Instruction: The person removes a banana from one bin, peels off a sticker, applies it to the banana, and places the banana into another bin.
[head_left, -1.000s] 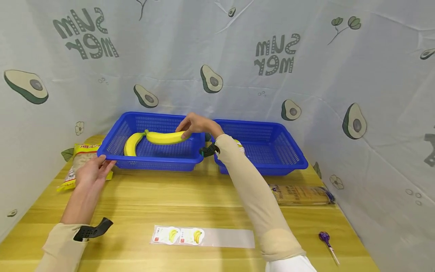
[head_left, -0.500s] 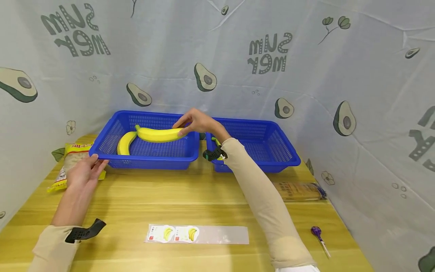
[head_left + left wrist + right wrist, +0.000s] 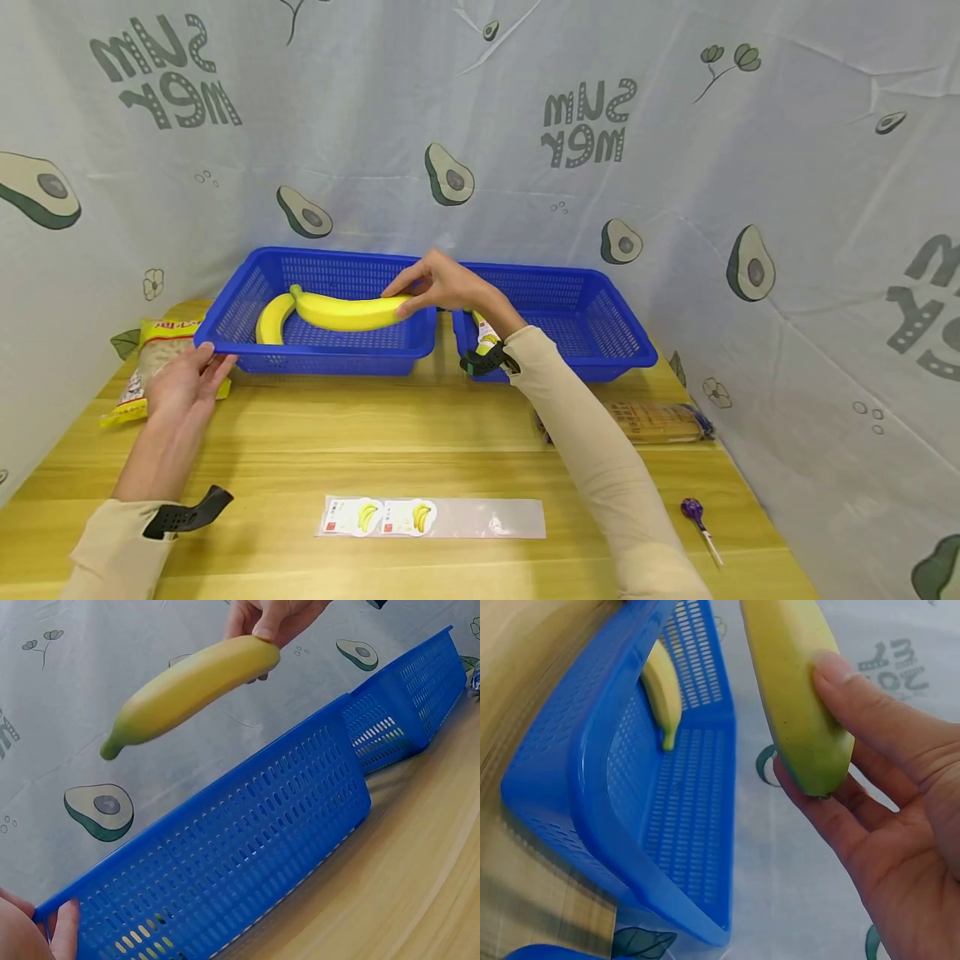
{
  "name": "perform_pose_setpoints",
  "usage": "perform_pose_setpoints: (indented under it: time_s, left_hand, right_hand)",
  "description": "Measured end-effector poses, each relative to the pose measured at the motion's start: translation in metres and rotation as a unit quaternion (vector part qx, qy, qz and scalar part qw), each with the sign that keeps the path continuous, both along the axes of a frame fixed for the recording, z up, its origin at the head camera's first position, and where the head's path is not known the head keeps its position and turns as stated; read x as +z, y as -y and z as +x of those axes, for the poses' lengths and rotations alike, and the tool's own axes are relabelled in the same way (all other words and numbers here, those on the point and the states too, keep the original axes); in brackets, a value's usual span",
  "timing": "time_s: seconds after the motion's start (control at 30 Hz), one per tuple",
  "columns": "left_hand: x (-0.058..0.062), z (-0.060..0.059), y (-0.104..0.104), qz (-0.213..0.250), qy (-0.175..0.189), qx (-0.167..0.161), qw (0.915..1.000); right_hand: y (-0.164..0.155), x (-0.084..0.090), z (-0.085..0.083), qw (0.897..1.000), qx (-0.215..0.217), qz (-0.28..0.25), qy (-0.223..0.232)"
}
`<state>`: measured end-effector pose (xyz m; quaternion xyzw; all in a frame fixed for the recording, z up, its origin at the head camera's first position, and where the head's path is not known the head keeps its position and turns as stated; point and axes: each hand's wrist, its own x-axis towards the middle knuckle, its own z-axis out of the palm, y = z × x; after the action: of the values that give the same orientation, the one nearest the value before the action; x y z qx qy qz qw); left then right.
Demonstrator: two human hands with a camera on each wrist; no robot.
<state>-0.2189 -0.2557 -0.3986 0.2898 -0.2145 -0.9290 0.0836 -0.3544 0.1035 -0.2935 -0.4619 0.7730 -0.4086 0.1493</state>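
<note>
My right hand pinches a yellow banana at one end, thumb on the near side and fingers behind. In the left wrist view this banana hangs above the rim of the left blue basket, its greenish stem end pointing left. Inside that basket a second banana lies along the left side; the right wrist view shows this banana against the perforated wall. At the basket's front left corner my left hand grips the rim, with fingertips over the edge.
Right of it stands another blue basket holding a yellow item with a banana label. A yellow food bag lies at left. A noodle pack, a lollipop and a clear strip with banana stickers lie on the table.
The banana in my right hand rose slightly, then dipped a little over the left basket. My right wrist shifted, exposing more of the labelled item. My left hand stayed on the rim.
</note>
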Motion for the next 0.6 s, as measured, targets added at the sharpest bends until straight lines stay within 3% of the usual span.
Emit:
perform_pose_setpoints:
  time_s: [0.17,0.6]
  left_hand:
    - [-0.001,0.0,-0.003,0.008,0.003,0.007,0.9999]
    - [-0.004,0.002,-0.006,0.01,-0.001,0.025,0.9996]
  right_hand:
    - [-0.014,-0.002,0.013,0.999,0.014,-0.03,0.03]
    - [-0.045,-0.012,0.038,0.999,0.012,-0.035,-0.01]
